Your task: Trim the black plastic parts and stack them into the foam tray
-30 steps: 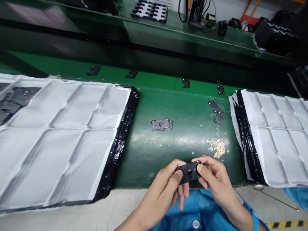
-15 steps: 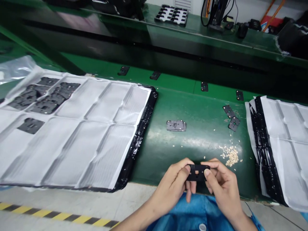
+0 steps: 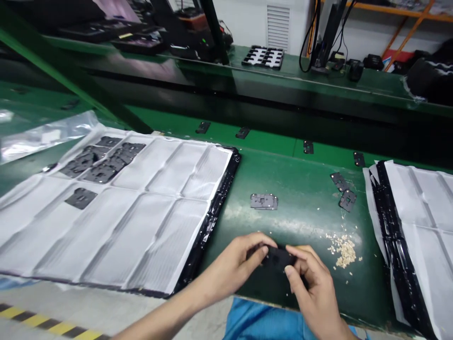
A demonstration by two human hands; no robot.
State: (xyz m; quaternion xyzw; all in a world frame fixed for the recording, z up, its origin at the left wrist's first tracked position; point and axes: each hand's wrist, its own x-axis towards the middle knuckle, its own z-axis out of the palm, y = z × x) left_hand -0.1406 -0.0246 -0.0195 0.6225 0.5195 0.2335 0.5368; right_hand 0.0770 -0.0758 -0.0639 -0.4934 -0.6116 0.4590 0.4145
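Observation:
A flat black plate (image 3: 279, 259) is held low over the near side of the green bench, between both hands. My left hand (image 3: 244, 259) pinches its left end with thumb and fingers. On the opposite end, my right hand (image 3: 311, 278) grips it the same way. Motion and shadow blur the plate's details. Beyond the hands lies a small stack of similar dark plates (image 3: 262, 201). Two more plates (image 3: 347, 200) touch each other farther right. A scatter of tiny pale flakes (image 3: 346, 252) lies right of my right hand.
At left, a white-lined compartment tray (image 3: 116, 236) holds several dark plates (image 3: 102, 169). Stacked trays (image 3: 417, 226) stand at right. Single plates (image 3: 308, 147) sit along a brighter green strip behind the bench. A green post (image 3: 81, 80) slants across the upper left.
The view has shifted, so the bench items appear lower. Both hands have moved away from my body with the plate, which now looks darker and more tilted.

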